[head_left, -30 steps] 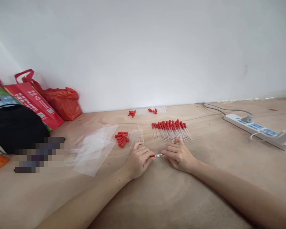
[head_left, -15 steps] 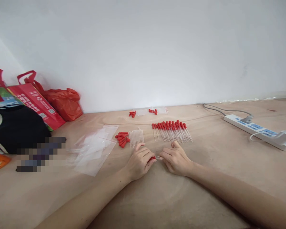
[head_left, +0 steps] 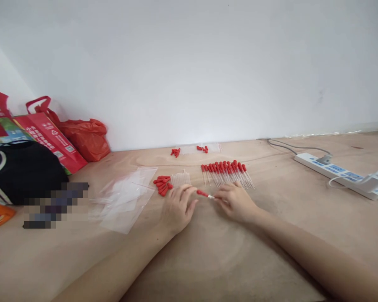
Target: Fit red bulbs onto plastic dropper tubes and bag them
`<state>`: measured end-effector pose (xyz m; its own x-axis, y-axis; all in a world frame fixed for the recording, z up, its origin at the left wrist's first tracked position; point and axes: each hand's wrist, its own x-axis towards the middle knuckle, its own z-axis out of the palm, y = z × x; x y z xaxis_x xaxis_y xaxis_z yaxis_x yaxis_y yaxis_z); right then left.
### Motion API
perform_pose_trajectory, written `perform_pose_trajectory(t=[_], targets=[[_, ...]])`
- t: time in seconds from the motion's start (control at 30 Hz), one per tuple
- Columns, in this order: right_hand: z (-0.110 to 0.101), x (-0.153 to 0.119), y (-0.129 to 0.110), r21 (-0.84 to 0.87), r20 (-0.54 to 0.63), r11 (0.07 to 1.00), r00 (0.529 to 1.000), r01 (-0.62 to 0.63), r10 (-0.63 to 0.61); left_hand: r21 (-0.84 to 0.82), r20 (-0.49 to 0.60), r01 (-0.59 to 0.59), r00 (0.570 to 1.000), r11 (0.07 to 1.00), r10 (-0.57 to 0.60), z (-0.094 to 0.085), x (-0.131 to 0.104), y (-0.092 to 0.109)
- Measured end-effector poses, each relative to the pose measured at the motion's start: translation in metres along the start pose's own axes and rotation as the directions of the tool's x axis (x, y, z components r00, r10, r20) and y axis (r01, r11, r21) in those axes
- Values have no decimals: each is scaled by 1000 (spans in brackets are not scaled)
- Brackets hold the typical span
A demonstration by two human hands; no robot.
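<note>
On the table, the left hand has just been loosened: its thumb is parted from its fingers and nothing is gripped. So the dropper, between the 2 hands, is pinched by the right hand alone. Well left of the hands, bags are heaped, with clear packets nearer; well right, a power strip is placed. Beyond the right hand, capped droppers are lined up; beyond the left, bare tubes, partly hidden by its fingers, and red bulbs are laid.

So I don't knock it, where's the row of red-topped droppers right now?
In the head view, the row of droppers lies just beyond the right hand, right of the bare clear tubes.
</note>
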<state>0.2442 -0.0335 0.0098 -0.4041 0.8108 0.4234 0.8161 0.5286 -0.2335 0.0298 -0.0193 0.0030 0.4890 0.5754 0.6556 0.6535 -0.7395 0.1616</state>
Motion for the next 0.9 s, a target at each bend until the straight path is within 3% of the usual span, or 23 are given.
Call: perform_pose_trajectory(t=[0.1, 0.2, 0.27, 0.37, 0.5, 0.7, 0.8, 0.9], targets=[[0, 15, 21, 208, 6, 925, 947, -317, 323, -91, 29, 149, 989, 985, -147, 0, -6, -1], [7, 37, 32, 284, -26, 808, 838, -517, 545, -203, 214, 75, 976, 976, -30, 0, -9, -2], [15, 52, 29, 231, -90, 786, 792, -573, 604, -256, 299, 24, 953, 966, 55, -1, -8, -2], [27, 69, 18, 62, -146, 806, 794, -588, 590, -268, 368, 24, 927, 963, 79, -3, -6, -2], [39, 80, 11, -112, -117, 814, 821, -570, 559, -242, 418, 51, 907, 969, 57, -6, -5, -3], [42, 78, 14, -163, -94, 829, 845, -535, 526, -226, 422, 32, 904, 974, 68, -7, -5, 0], [40, 78, 8, -149, -101, 839, 852, -524, 514, -152, 331, 20, 943, 988, 32, -7, -3, 0], [40, 82, -5, -138, -54, 861, 871, -490, 488, 88, 132, 104, 985, 991, -115, -11, 3, -12]])
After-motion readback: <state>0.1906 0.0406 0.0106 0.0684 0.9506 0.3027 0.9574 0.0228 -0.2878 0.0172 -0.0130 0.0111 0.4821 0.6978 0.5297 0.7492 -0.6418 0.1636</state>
